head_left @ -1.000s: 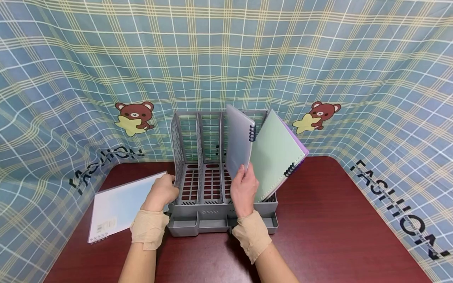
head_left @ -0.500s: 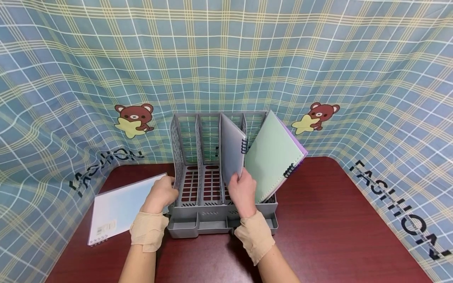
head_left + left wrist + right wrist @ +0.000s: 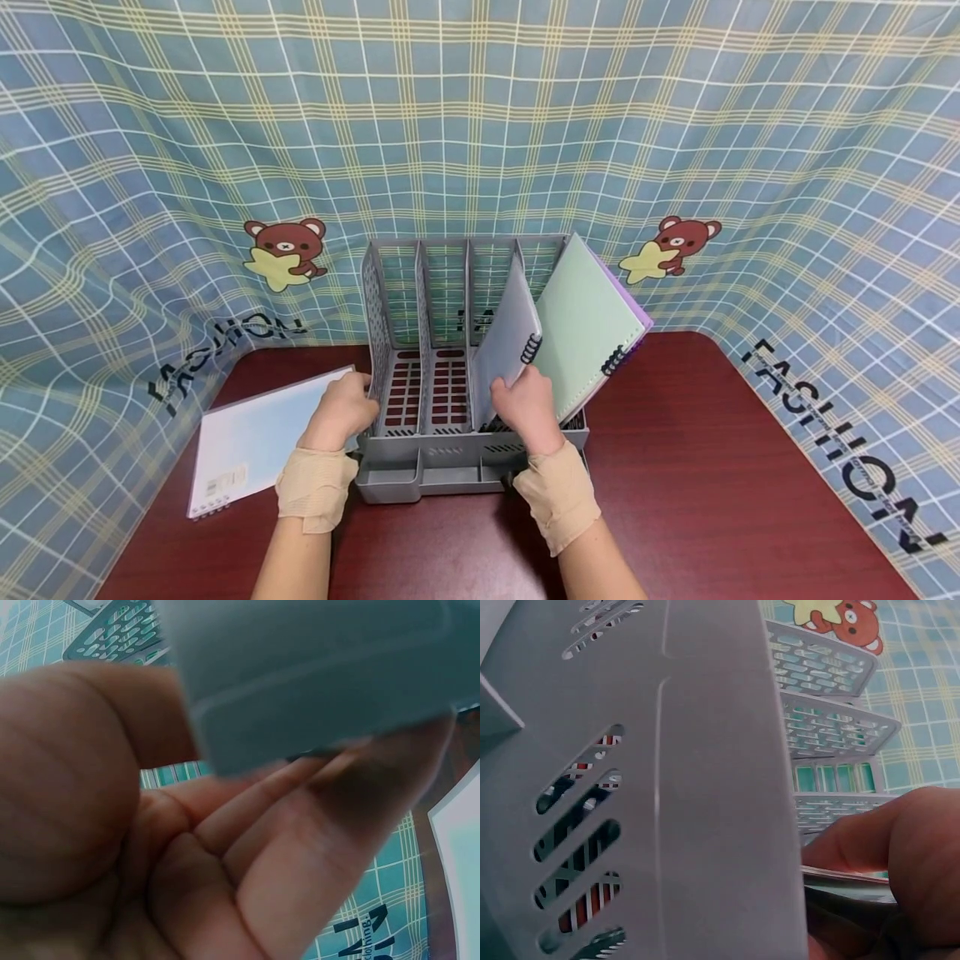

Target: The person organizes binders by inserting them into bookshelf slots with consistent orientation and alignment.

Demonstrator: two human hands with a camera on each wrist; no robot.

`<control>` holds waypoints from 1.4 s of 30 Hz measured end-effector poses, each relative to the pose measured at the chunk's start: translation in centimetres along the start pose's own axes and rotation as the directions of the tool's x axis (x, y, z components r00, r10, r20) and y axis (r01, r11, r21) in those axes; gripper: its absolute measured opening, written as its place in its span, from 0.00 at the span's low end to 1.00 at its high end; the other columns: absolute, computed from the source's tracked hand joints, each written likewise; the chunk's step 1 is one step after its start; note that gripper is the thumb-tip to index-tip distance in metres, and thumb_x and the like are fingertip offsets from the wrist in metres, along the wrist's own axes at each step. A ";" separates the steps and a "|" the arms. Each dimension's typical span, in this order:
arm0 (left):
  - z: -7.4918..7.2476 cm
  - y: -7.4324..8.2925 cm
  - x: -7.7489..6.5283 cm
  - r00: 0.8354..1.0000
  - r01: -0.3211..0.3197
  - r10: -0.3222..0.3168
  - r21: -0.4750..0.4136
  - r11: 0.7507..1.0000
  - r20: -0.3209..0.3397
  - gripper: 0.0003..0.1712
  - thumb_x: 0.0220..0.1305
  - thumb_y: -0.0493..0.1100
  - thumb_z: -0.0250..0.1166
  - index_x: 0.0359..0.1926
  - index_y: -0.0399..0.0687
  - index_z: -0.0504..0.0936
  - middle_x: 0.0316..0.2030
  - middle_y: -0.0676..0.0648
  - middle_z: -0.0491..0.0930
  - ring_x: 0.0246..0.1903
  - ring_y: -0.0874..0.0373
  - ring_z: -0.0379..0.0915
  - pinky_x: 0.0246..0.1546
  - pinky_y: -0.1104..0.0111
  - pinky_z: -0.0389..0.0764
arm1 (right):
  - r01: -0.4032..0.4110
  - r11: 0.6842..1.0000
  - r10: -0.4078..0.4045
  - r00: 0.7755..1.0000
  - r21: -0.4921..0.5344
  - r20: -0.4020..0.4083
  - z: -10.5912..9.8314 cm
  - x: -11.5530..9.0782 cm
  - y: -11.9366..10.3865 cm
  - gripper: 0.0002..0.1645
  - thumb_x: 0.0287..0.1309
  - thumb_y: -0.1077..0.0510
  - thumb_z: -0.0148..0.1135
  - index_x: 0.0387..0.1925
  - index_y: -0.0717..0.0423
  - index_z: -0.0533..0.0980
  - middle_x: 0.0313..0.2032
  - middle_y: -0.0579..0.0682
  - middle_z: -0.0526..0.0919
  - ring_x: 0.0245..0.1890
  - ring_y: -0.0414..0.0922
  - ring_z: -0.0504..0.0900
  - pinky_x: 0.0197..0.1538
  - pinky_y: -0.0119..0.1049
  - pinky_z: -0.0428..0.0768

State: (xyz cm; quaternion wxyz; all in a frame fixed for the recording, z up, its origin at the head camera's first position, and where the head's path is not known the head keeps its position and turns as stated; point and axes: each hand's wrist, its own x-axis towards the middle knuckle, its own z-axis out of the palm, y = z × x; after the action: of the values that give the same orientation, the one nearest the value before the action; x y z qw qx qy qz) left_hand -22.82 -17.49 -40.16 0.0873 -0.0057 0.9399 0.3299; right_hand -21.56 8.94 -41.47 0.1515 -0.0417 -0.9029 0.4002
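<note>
A grey desk file organizer (image 3: pixel 457 450) with several upright dividers stands mid-table. My left hand (image 3: pixel 341 410) grips its left side, thumb on one face of the grey plastic and fingers on the other in the left wrist view. In my right hand (image 3: pixel 527 404) is a greyish spiral notebook (image 3: pixel 512 329), pinched by its near edge below the black coil. It leans in the third slot from the left, its lower edge behind the organizer's front wall. A light green spiral notebook (image 3: pixel 581 325) leans right in the rightmost slot, a purple cover (image 3: pixel 636 310) behind it.
On the table at left lies a white and pale blue spiral notebook (image 3: pixel 258 442), partly under my left forearm. Shallow trays (image 3: pixel 450 477) run along the organizer's front. A plaid curtain (image 3: pixel 450 125) surrounds the dark red table (image 3: pixel 712 475).
My right hand has brought the greyish notebook down into the third slot, first leftward, then tilting it to the right. The left hand has stayed on the organizer's side.
</note>
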 end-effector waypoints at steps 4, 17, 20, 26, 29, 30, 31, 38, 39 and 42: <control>0.0 -0.1 0.0 1.000 0.014 -0.014 0.001 1.000 0.010 0.34 0.64 0.31 0.48 0.72 0.29 0.59 0.11 0.51 0.62 0.10 0.62 0.46 0.13 0.68 0.59 | -0.002 1.000 0.002 1.000 -0.018 -0.018 -0.5 0.2 0.1 0.12 0.52 0.56 0.59 0.29 0.64 0.80 0.24 0.59 0.83 0.20 0.52 0.80 0.22 0.46 0.78; -0.3 0.0 -0.2 1.000 0.011 -0.011 0.003 1.000 0.012 0.34 0.64 0.31 0.48 0.72 0.28 0.60 0.10 0.52 0.59 0.10 0.62 0.45 0.14 0.68 0.59 | -0.001 1.000 0.003 0.993 0.021 -0.118 -2.5 0.4 -0.9 0.15 0.56 0.52 0.59 0.37 0.60 0.78 0.29 0.57 0.83 0.24 0.54 0.81 0.26 0.50 0.79; -0.2 -0.2 -0.3 1.000 0.014 -0.014 0.003 1.000 0.012 0.34 0.65 0.31 0.48 0.72 0.28 0.59 0.11 0.52 0.60 0.10 0.62 0.47 0.14 0.68 0.60 | 0.011 0.998 0.002 0.984 0.067 -0.180 -3.1 0.1 -1.4 0.20 0.57 0.52 0.58 0.50 0.55 0.76 0.37 0.56 0.85 0.31 0.53 0.83 0.29 0.50 0.81; -0.4 -0.4 -0.4 1.000 0.008 -0.008 0.010 1.000 0.006 0.33 0.69 0.35 0.51 0.72 0.28 0.59 0.14 0.48 0.68 0.11 0.61 0.53 0.17 0.66 0.64 | 0.069 0.986 -0.020 0.953 0.150 -0.303 -4.7 -0.7 -3.3 0.41 0.56 0.52 0.60 0.72 0.42 0.62 0.56 0.55 0.80 0.42 0.52 0.83 0.38 0.49 0.80; -0.9 -0.3 -0.6 1.000 -0.006 0.006 0.028 1.000 -0.006 0.33 0.71 0.41 0.53 0.71 0.27 0.62 0.32 0.36 0.81 0.17 0.56 0.66 0.24 0.61 0.71 | 0.138 0.978 -0.080 0.941 0.156 -0.329 -5.1 -1.2 -4.2 0.48 0.55 0.54 0.62 0.76 0.43 0.54 0.68 0.53 0.69 0.59 0.51 0.76 0.50 0.51 0.78; -1.1 -0.3 -0.7 1.000 -0.010 0.010 0.029 1.000 -0.010 0.33 0.71 0.43 0.54 0.71 0.28 0.62 0.41 0.32 0.81 0.21 0.53 0.71 0.27 0.59 0.73 | 0.168 0.975 -0.110 0.934 0.146 -0.341 -5.1 -1.3 -4.4 0.48 0.55 0.55 0.62 0.76 0.44 0.54 0.69 0.53 0.68 0.62 0.51 0.73 0.54 0.52 0.77; -1.4 -0.4 -0.9 1.000 -0.020 0.021 0.034 0.999 -0.014 0.34 0.72 0.46 0.54 0.70 0.28 0.63 0.50 0.30 0.79 0.28 0.50 0.76 0.32 0.57 0.76 | 0.203 0.970 -0.144 0.923 0.132 -0.358 -5.1 -1.4 -4.6 0.48 0.55 0.56 0.62 0.76 0.46 0.55 0.69 0.53 0.67 0.66 0.51 0.69 0.59 0.53 0.74; -5.2 -2.4 -2.4 0.974 -0.218 0.223 0.107 0.970 -0.034 0.43 0.75 0.63 0.44 0.72 0.30 0.61 0.64 0.29 0.70 0.60 0.35 0.69 0.57 0.41 0.71 | 0.381 0.921 -0.288 0.806 0.082 -0.516 -5.5 -2.5 -6.0 0.43 0.53 0.61 0.60 0.72 0.51 0.62 0.72 0.47 0.62 0.75 0.47 0.52 0.72 0.50 0.57; -5.8 -2.7 -2.7 0.972 -0.224 0.230 0.117 0.968 -0.046 0.44 0.75 0.64 0.43 0.73 0.31 0.60 0.64 0.29 0.69 0.61 0.34 0.68 0.57 0.41 0.70 | 0.404 0.911 -0.303 0.793 0.083 -0.529 -5.4 -2.6 -6.1 0.42 0.52 0.61 0.59 0.71 0.52 0.63 0.72 0.47 0.63 0.74 0.47 0.53 0.72 0.50 0.56; -7.0 -3.3 -3.3 0.975 -0.196 0.207 0.126 0.972 -0.079 0.45 0.75 0.64 0.42 0.74 0.31 0.57 0.65 0.28 0.68 0.61 0.31 0.65 0.57 0.39 0.69 | 0.474 0.877 -0.361 0.757 0.077 -0.545 -4.8 -2.7 -6.4 0.39 0.51 0.64 0.59 0.68 0.57 0.67 0.69 0.52 0.68 0.73 0.50 0.58 0.72 0.48 0.56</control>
State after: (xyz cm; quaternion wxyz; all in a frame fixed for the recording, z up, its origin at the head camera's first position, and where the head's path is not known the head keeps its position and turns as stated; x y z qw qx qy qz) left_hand -20.48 -24.61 -36.32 0.0104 0.0797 0.9564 0.2807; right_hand -17.24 7.51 -34.37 0.4762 0.0726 -0.7674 0.4231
